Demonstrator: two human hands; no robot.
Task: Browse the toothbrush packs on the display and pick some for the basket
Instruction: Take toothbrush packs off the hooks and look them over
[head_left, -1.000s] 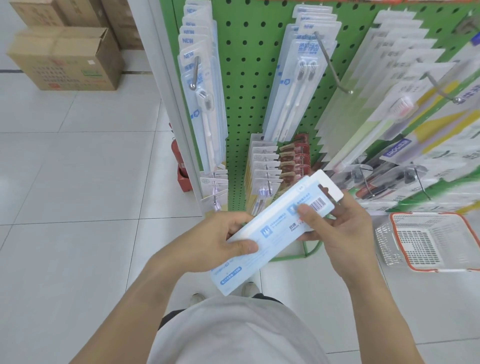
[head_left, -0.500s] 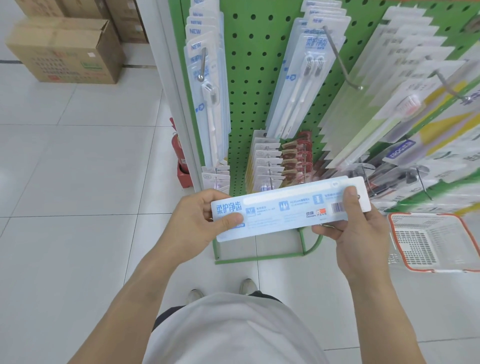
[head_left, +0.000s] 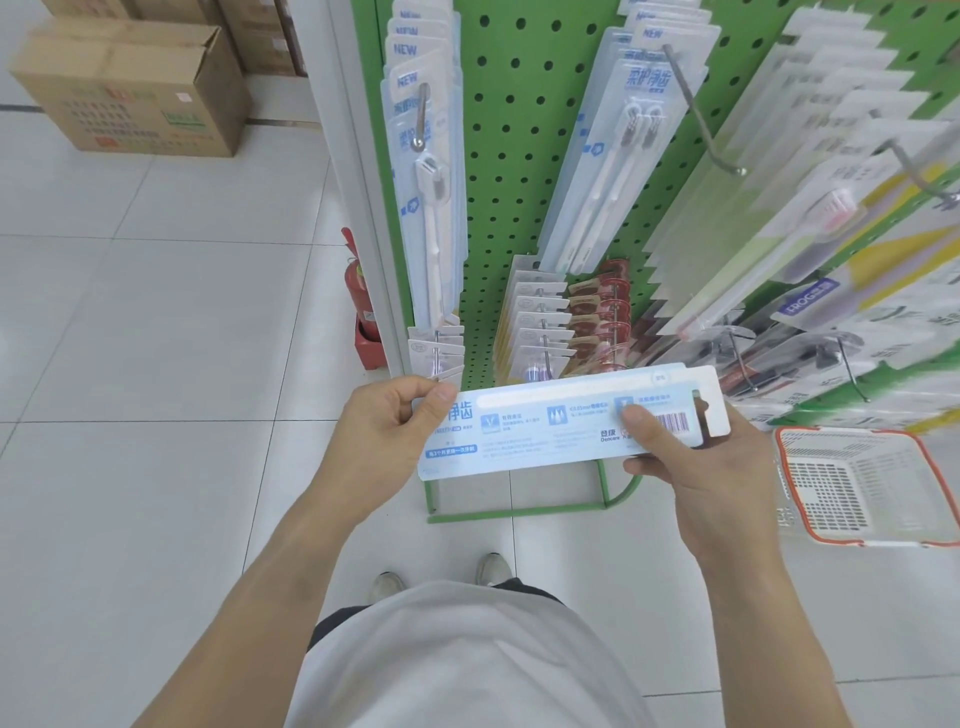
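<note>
I hold a long white and blue toothbrush pack (head_left: 550, 423) level in front of me, its printed back with a barcode facing up. My left hand (head_left: 384, 436) grips its left end, thumb on top. My right hand (head_left: 691, 462) grips the right end, thumb beside the barcode. Behind it stands the green pegboard display (head_left: 524, 130) hung with rows of toothbrush packs (head_left: 618, 150) on metal hooks. A white basket with a red rim (head_left: 862, 483) sits on the floor at the right, nothing visible inside.
Cardboard boxes (head_left: 135, 88) are stacked on the tiled floor at the upper left. A red fire extinguisher (head_left: 358, 296) stands beside the display's left post. The display's green foot frame (head_left: 519, 512) lies just ahead of my shoes.
The pack has turned from tilted to level and stayed there. My left hand has slid to the pack's left end; the view has shifted slightly closer to the display.
</note>
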